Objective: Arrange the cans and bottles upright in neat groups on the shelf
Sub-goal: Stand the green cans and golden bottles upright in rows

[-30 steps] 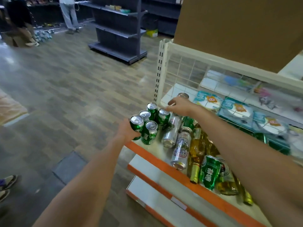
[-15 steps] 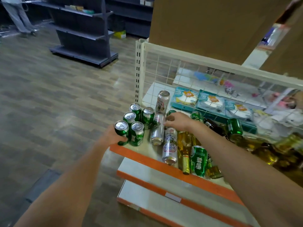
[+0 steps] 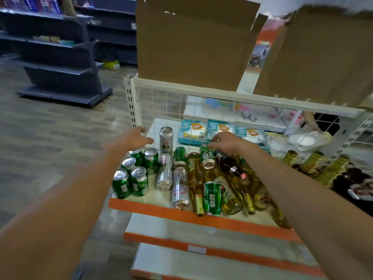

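**Hands shift off the front cans**

The left hand [image 3: 131,140] has left the upright green cans [image 3: 133,174] at frame centre-left and hovers above them, fingers released. The right hand [image 3: 224,141] has moved rightward, fingertips grasping a lying green can [image 3: 206,153] among amber glass bottles [image 3: 196,178] on the orange-edged shelf [image 3: 161,209].

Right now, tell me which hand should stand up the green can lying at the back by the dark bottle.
Right. The right hand is already over that green can, fingertips at its top. The left hand hovers open over the upright green cans, across the silver cans.
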